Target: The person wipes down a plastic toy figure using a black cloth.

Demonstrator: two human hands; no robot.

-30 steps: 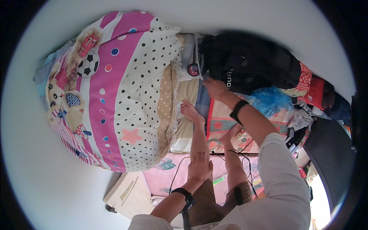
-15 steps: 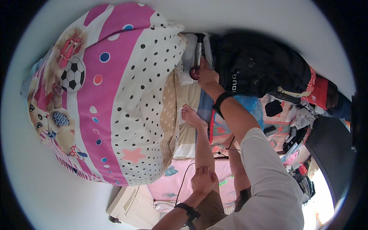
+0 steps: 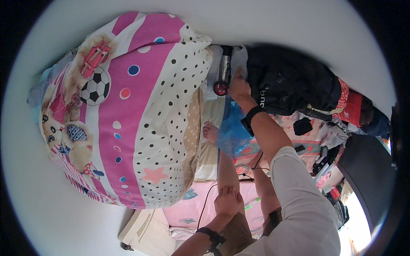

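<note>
Evidently little handling was finished: the silver-and-black cylinder (image 3: 224,68) lay on its side, unlifted, between the dotted duvet (image 3: 164,111) and the black jacket (image 3: 294,79). Just beside its dark red end was the right hand (image 3: 240,86), one finger extended and the others curled. A crumpled blue plastic bag (image 3: 235,134) spread below that hand; whether it was gripped could not be told. The left hand (image 3: 228,201) rested curled on the left leg (image 3: 227,173), its grip unclear. How much remained did not show.
</note>
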